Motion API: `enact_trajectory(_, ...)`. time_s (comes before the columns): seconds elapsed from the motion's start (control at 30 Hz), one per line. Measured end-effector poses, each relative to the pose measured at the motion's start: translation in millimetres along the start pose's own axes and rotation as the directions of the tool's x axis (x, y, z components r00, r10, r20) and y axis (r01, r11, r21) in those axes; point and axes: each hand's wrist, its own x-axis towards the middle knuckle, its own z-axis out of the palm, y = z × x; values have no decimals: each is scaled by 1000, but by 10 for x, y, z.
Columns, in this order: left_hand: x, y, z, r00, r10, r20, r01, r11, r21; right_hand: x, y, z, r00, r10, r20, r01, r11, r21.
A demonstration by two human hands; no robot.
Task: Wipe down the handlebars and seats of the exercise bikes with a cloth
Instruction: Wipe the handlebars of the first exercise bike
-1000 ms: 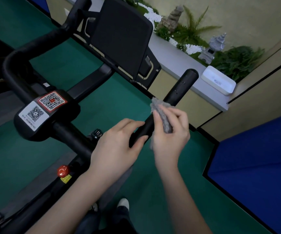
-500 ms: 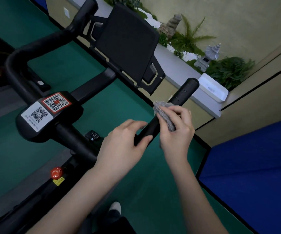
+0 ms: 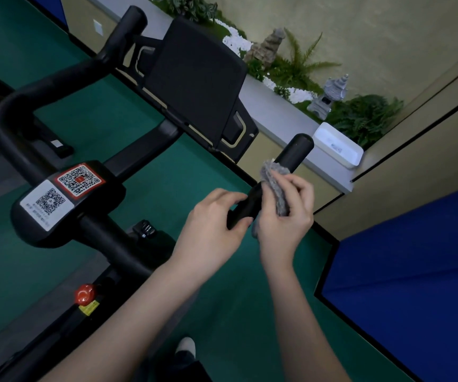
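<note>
A black exercise bike fills the left and middle. Its right handlebar points up and to the right, its rounded end bare. My right hand presses a grey fuzzy cloth around this bar just below the end. My left hand grips the same bar lower down, touching the right hand. The left handlebar curves away at the far left. The bike's seat is out of view.
A black tablet holder stands between the bars. Two QR stickers sit on the stem block, with a red knob below. A ledge with plants, stone lanterns and a white box runs behind. A blue mat lies right.
My right hand has slid the cloth up the right handlebar toward its end. My left hand keeps its hold lower on the bar. The view has shifted slightly.
</note>
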Motion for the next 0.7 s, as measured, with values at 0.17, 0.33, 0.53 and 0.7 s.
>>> enact_trajectory(0.17,-18,-7,-2,1000,15,-5,-15,1000,-11,240,-35,115,970,181,-159,-156,975,157)
enact_trajectory(0.33,-16,-8,9,1000,24,-6,-24,1000,0,48,-28,69,920,353,-171,-298,913,280)
enact_trajectory(0.53,-9,-17,35,999,23,-21,-23,1000,1,277,36,80,711,695,-101,-512,612,603)
enact_trajectory(0.7,-15,-14,34,999,31,-29,-30,999,20,724,149,36,736,676,4,-506,546,668)
